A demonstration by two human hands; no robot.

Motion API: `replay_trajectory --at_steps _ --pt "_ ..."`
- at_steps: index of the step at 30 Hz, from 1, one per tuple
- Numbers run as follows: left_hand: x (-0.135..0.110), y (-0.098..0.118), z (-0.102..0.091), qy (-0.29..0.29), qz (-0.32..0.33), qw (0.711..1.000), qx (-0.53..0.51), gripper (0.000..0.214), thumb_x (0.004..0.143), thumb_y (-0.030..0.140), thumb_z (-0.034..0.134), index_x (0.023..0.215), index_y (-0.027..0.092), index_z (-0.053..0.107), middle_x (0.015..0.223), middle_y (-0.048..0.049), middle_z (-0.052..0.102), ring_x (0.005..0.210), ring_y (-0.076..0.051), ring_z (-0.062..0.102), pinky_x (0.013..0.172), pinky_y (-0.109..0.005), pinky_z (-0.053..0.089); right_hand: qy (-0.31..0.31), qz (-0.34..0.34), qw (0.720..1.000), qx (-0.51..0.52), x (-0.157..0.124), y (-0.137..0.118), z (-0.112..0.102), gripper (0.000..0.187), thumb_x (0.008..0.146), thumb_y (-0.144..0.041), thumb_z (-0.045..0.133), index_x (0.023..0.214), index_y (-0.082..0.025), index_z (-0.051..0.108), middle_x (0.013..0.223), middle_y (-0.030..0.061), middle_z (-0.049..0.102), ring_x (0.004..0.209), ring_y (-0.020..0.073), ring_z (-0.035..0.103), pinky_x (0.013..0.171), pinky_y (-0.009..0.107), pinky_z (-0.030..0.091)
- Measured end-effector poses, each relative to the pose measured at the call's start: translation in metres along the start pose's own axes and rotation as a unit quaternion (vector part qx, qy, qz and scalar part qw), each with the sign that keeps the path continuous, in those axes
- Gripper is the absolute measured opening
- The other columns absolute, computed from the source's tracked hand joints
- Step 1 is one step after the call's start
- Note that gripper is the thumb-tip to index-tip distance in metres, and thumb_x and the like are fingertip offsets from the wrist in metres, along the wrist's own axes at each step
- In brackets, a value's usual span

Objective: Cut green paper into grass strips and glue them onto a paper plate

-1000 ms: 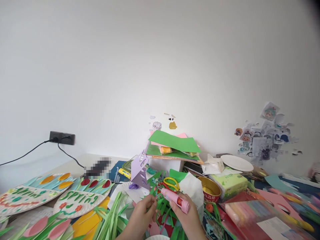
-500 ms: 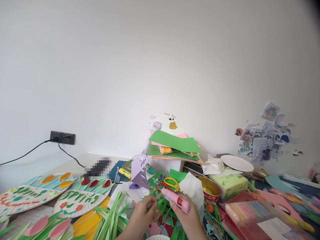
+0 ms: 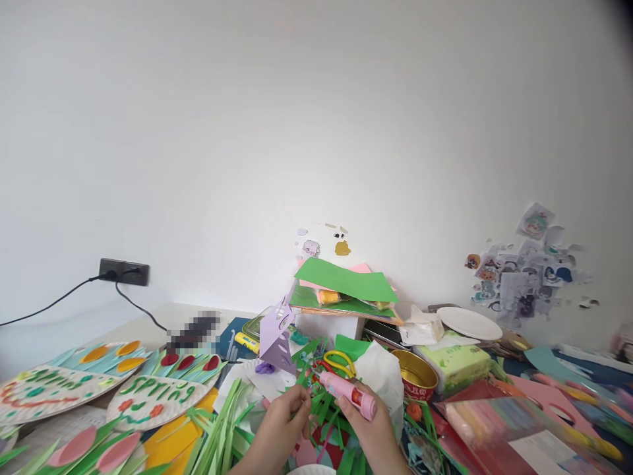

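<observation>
My right hand point(image 3: 372, 430) wraps round a pink cylindrical tube point(image 3: 350, 394) with a small reddish window near its back end. The tube slants away toward the upper left; its exact kind is not clear. Just left of it, my left hand point(image 3: 285, 417) has its fingers curled and pinched together, and what they hold, if anything, is hidden. Green paper strips point(image 3: 324, 412) lie between and below both hands. Scissors with yellow handles point(image 3: 340, 363) rest just beyond the tube. At the bottom edge, part of a white paper plate point(image 3: 311, 470) shows between my forearms.
Decorated plates lettered "Spring" point(image 3: 171, 412) lie at left beside green strips point(image 3: 225, 429). A folded purple paper point(image 3: 275, 333) stands behind my left hand. On the right are a gold tin point(image 3: 415, 373), a tissue pack point(image 3: 452, 366) and a bag of coloured clay point(image 3: 504, 422). Green sheets point(image 3: 346, 280) top a pile.
Almost nothing differs. The pink tube and my right hand have shifted very slightly; my left hand stays in place.
</observation>
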State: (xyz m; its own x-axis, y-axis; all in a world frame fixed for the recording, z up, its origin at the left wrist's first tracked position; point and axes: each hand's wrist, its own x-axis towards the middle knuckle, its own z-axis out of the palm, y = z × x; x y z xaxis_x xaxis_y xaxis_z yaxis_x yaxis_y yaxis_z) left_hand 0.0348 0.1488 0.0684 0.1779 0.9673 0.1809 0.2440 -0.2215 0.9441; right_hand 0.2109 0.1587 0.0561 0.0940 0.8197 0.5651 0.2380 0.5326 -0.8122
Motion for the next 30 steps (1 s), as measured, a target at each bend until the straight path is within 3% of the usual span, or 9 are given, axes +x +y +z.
replay_trajectory --at_steps 3,9,30 --pt "-0.001 0.001 0.0 0.002 0.002 1.0 0.003 0.026 0.078 0.047 0.037 0.069 0.023 0.039 0.044 0.0072 0.049 0.038 -0.011 0.04 0.043 -0.022 0.035 -0.015 0.018 1.0 0.013 0.0 0.0 0.0 0.036 0.07 -0.047 0.065 0.084 -0.015 0.07 0.076 0.0076 0.071 0.074 0.0245 0.066 0.067 0.029 0.053" --pt "-0.004 0.009 -0.002 0.026 0.013 0.999 0.027 0.019 0.078 0.039 0.035 0.067 0.024 0.038 0.043 0.0075 0.049 0.039 -0.011 0.041 0.047 -0.024 0.035 0.045 0.044 0.998 0.016 -0.001 0.006 0.009 0.051 0.065 -0.06 0.062 0.082 -0.012 0.069 0.072 0.0104 0.071 0.069 0.0265 0.066 0.062 0.031 0.053" --pt "-0.005 0.017 -0.005 0.032 0.004 0.999 0.04 0.02 0.076 0.041 0.034 0.065 0.025 0.036 0.044 0.0065 0.05 0.044 -0.014 0.045 0.048 -0.024 0.034 0.075 0.084 0.994 -0.01 -0.001 -0.002 0.007 0.059 0.062 -0.069 0.057 0.075 -0.014 0.071 0.068 0.009 0.071 0.066 0.0261 0.063 0.064 0.032 0.048"
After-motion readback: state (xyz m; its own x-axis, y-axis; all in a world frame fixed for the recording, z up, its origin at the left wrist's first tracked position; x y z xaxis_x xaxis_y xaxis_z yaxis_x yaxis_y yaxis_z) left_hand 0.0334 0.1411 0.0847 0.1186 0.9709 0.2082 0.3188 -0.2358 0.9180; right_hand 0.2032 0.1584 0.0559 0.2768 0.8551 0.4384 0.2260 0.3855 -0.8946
